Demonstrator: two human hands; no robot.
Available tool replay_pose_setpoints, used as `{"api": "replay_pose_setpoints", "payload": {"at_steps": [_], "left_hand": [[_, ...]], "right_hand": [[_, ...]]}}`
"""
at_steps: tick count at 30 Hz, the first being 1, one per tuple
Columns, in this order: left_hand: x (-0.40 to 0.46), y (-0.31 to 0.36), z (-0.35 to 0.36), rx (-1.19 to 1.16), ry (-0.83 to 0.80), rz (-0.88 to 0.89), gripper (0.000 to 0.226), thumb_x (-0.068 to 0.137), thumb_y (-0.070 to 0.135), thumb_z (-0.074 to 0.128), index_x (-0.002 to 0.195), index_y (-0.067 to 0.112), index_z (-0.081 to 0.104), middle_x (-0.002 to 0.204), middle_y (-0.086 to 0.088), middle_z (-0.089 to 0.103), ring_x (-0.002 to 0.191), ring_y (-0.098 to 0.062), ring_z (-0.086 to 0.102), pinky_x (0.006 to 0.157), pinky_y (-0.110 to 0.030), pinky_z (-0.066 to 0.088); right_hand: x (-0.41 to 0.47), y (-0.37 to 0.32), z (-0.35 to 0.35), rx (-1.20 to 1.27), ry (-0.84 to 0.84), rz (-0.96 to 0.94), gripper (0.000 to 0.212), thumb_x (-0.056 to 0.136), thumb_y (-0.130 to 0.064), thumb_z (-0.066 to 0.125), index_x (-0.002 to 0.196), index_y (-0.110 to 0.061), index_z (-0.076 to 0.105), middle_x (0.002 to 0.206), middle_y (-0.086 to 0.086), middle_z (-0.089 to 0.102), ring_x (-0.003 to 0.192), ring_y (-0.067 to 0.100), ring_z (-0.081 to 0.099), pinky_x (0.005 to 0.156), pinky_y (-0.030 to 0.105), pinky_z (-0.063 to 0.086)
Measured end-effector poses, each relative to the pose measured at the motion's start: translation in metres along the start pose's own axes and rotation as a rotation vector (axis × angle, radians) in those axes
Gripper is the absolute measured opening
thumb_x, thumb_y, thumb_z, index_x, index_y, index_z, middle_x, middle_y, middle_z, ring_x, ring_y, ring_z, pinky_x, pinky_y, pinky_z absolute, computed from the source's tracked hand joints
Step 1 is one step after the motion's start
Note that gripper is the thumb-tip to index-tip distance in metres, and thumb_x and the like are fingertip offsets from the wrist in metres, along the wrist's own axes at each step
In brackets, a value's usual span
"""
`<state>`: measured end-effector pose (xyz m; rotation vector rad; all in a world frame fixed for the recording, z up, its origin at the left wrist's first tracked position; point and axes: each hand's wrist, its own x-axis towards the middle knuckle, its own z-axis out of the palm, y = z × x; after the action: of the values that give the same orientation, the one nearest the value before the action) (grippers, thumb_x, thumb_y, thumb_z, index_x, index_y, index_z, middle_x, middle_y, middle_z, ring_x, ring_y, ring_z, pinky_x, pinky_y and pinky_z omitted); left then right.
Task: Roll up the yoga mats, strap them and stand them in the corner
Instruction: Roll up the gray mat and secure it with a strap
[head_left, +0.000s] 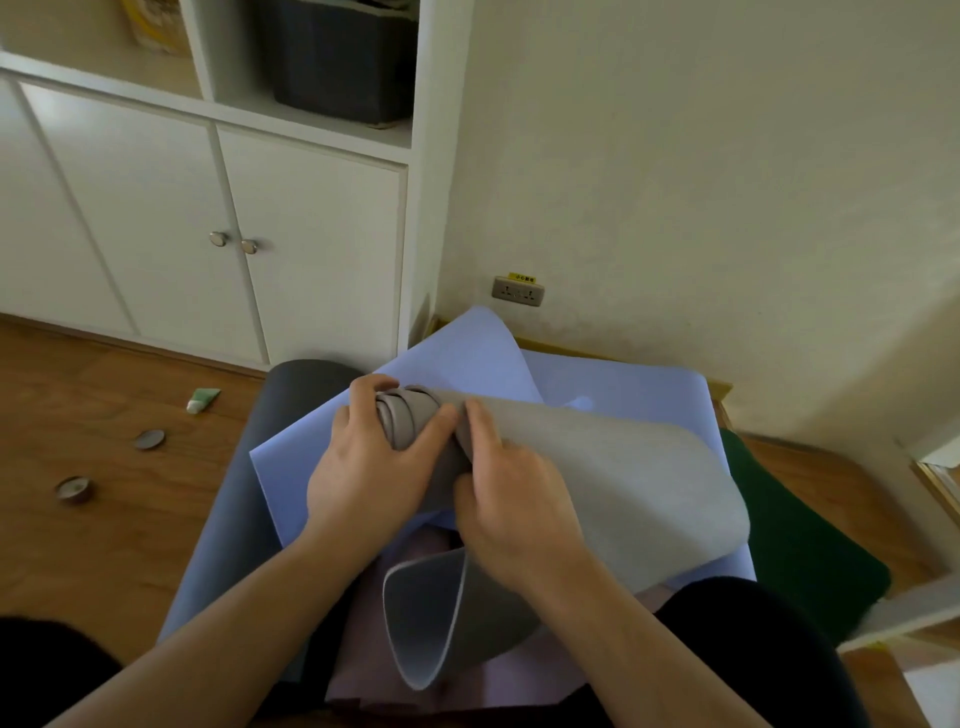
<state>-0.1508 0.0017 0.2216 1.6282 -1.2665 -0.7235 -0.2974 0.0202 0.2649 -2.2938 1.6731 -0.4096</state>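
A grey yoga mat (623, 467) lies partly rolled on top of a pale blue mat (467, 353). Its tight coil (408, 415) shows end-on between my hands. My left hand (363, 467) wraps around the coil's end, and my right hand (509, 499) presses on the roll just beside it, fingers on the grey sheet. The loose grey end (441, 623) curls down toward me. A dark grey mat (291, 384) lies under the blue one at left, a dark green mat (800, 540) at right and a mauve mat (405, 670) near my knees.
White cupboard doors (182, 234) with round knobs stand at the back left, a wall with a socket (518, 292) behind the mats. On the wooden floor at left lie a small green tube (202, 400) and two round tins (75, 488).
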Motion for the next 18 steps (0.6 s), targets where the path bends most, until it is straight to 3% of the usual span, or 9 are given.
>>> {"api": "replay_pose_setpoints", "payload": {"at_steps": [4, 8, 11, 14, 18], "left_hand": [[0.001, -0.002, 0.01, -0.011, -0.016, -0.092, 0.049, 0.079, 0.088, 0.041, 0.116, 0.055, 0.037, 0.116, 0.011, 0.062, 0.095, -0.016, 0.066, 0.08, -0.051, 0.06], [-0.004, 0.001, 0.021, -0.003, -0.05, -0.114, 0.04, 0.091, 0.083, 0.034, 0.117, 0.052, 0.041, 0.117, 0.012, 0.061, 0.094, -0.011, 0.063, 0.085, -0.049, 0.058], [-0.006, 0.004, 0.028, -0.025, -0.105, -0.109, 0.026, 0.101, 0.074, 0.031, 0.115, 0.055, 0.042, 0.117, 0.012, 0.059, 0.095, -0.008, 0.061, 0.088, -0.049, 0.056], [-0.008, 0.005, 0.034, -0.066, -0.171, -0.083, 0.036, 0.094, 0.079, 0.028, 0.116, 0.055, 0.044, 0.116, 0.013, 0.06, 0.099, -0.011, 0.063, 0.089, -0.051, 0.058], [-0.011, 0.004, 0.041, -0.114, -0.253, -0.068, 0.051, 0.079, 0.089, 0.025, 0.116, 0.06, 0.044, 0.117, 0.012, 0.06, 0.101, -0.013, 0.066, 0.092, -0.052, 0.059]], "right_hand": [[-0.008, 0.005, 0.005, 0.097, 0.054, -0.091, 0.071, 0.095, -0.025, 0.042, 0.163, -0.026, 0.023, 0.122, 0.004, 0.071, 0.098, 0.029, 0.068, 0.083, 0.045, 0.053], [-0.014, 0.014, 0.005, 0.222, 0.087, -0.127, 0.07, 0.083, -0.024, 0.043, 0.152, -0.035, 0.034, 0.098, -0.011, 0.07, 0.083, 0.022, 0.067, 0.075, 0.042, 0.052], [-0.017, 0.022, 0.005, 0.285, 0.125, -0.139, 0.054, 0.085, -0.017, 0.049, 0.136, -0.033, 0.043, 0.068, -0.02, 0.05, 0.062, 0.008, 0.056, 0.059, 0.016, 0.037], [-0.019, 0.03, 0.006, 0.355, 0.135, -0.148, 0.039, 0.089, -0.008, 0.057, 0.117, -0.031, 0.043, 0.061, -0.017, 0.044, 0.057, 0.008, 0.054, 0.054, 0.015, 0.034], [-0.019, 0.035, 0.007, 0.455, 0.106, -0.143, 0.038, 0.092, -0.005, 0.06, 0.101, -0.036, 0.039, 0.062, -0.014, 0.046, 0.057, 0.012, 0.054, 0.052, 0.02, 0.04]]}}
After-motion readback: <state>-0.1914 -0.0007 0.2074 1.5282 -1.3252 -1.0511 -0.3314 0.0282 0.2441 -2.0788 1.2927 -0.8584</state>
